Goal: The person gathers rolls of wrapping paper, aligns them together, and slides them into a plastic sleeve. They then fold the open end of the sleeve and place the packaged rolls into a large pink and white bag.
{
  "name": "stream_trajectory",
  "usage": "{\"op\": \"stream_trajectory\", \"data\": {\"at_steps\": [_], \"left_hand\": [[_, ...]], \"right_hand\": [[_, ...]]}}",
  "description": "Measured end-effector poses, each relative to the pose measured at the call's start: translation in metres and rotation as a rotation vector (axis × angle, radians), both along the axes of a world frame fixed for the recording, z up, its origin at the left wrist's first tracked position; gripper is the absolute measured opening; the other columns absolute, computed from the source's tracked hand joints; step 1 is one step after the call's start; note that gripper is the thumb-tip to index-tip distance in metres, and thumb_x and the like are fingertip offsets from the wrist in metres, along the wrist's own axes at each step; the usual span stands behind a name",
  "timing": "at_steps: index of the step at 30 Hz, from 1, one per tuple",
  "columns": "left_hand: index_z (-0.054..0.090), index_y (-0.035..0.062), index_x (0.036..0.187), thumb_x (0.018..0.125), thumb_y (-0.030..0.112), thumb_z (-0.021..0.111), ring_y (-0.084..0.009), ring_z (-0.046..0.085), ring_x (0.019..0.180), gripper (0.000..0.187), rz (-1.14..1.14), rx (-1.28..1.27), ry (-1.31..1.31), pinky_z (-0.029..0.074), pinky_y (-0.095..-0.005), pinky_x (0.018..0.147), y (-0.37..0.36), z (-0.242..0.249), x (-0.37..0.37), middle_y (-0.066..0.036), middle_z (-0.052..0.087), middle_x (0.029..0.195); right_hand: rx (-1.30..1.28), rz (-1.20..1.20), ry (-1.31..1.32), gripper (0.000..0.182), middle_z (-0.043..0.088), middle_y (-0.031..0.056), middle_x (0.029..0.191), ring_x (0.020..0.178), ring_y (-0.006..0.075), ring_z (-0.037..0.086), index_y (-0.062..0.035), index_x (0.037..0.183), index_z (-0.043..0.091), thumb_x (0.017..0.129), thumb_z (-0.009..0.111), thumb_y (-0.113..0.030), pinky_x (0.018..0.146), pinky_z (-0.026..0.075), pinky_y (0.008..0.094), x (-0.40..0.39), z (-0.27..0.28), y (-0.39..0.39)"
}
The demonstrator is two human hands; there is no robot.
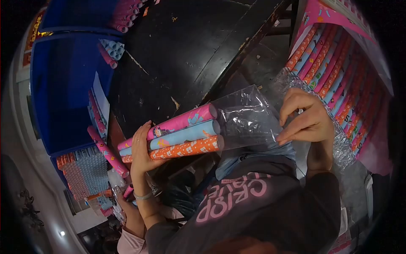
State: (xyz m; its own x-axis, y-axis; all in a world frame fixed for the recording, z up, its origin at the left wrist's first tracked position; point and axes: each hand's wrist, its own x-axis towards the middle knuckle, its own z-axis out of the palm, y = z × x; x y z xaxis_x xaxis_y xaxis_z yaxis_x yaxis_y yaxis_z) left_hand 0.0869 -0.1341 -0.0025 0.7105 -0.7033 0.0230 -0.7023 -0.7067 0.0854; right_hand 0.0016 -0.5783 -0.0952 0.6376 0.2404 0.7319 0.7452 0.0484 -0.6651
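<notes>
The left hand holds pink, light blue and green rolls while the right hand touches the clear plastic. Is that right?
Not quite: the head view shows an orange roll, not green. The left hand does hold it with the pink roll and light blue roll, and the right hand touches the clear plastic.

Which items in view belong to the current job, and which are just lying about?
Likely in the job:
- pink patterned roll, light-blue patterned roll, orange-and-white patterned roll, under the left hand
- clear plastic sleeve, right hand at its far end

Lying about:
- small tan scrap on the black tabletop
- stacked multicoloured rolls, possibly stock
</notes>
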Motion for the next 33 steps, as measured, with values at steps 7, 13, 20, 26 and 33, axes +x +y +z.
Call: {"op": "stream_trajectory", "data": {"at_steps": [7, 13, 20, 26, 33], "left_hand": [[0.041, 0.0003, 0.135, 0.049, 0.045, 0.087, -0.0393, 0.047, 0.125, 0.108, 0.016, 0.015, 0.028, 0.033, -0.0495, 0.107, 0.0, 0.004, 0.001, -0.02, 0.048, 0.137], [0.023, -0.0032, 0.145, 0.049, 0.053, 0.087, -0.0401, 0.031, 0.137, 0.129, 0.042, 0.185, 0.006, 0.017, -0.0534, 0.115, -0.007, 0.02, -0.011, -0.025, 0.029, 0.149], [0.02, -0.0052, 0.146, 0.05, 0.049, 0.088, -0.0415, 0.029, 0.138, 0.129, -0.007, 0.149, 0.022, 0.017, -0.0532, 0.115, -0.031, 0.017, -0.017, -0.026, 0.028, 0.149], [0.029, -0.0039, 0.142, 0.054, 0.036, 0.087, -0.042, 0.037, 0.131, 0.113, 0.003, 0.112, 0.037, 0.025, -0.0515, 0.112, -0.034, 0.003, -0.015, -0.024, 0.039, 0.141], [0.035, -0.0017, 0.139, 0.053, 0.021, 0.083, -0.0405, 0.044, 0.123, 0.101, 0.001, 0.051, 0.008, 0.033, -0.049, 0.106, -0.035, -0.002, -0.018, -0.022, 0.046, 0.134]], "right_hand": [[0.096, 0.013, 0.088, 0.02, 0.062, 0.0028, 0.086, 0.074, 0.0141, 0.054, -0.009, 0.081, 0.075, 0.064, 0.085, -0.01, 0.062, 0.039, 0.0269, -0.006, -0.016, -0.006], [0.357, -0.087, 0.279, 0.036, 0.06, 0.0075, 0.087, 0.075, 0.0115, 0.054, -0.0016, 0.097, 0.069, 0.083, 0.073, -0.034, 0.063, 0.041, 0.0248, -0.012, -0.031, -0.013], [0.311, 0.024, 0.685, 0.089, 0.062, 0.0123, 0.098, 0.079, 0.0138, 0.062, 0.001, 0.135, 0.039, 0.083, 0.053, -0.07, 0.062, 0.046, 0.0219, 0.008, -0.014, 0.016], [0.159, 0.099, 0.685, 0.056, 0.064, 0.004, 0.08, 0.064, 0.0057, 0.059, -0.0001, 0.128, 0.045, 0.084, 0.072, -0.02, 0.056, 0.045, 0.0204, 0.011, 0.011, 0.023], [0.517, 0.197, 0.788, 0.049, 0.063, 0.0061, 0.067, 0.047, 0.0065, 0.053, 0.0058, 0.124, 0.042, 0.082, 0.067, -0.004, 0.044, 0.039, 0.0177, -0.017, -0.004, -0.007]]}}
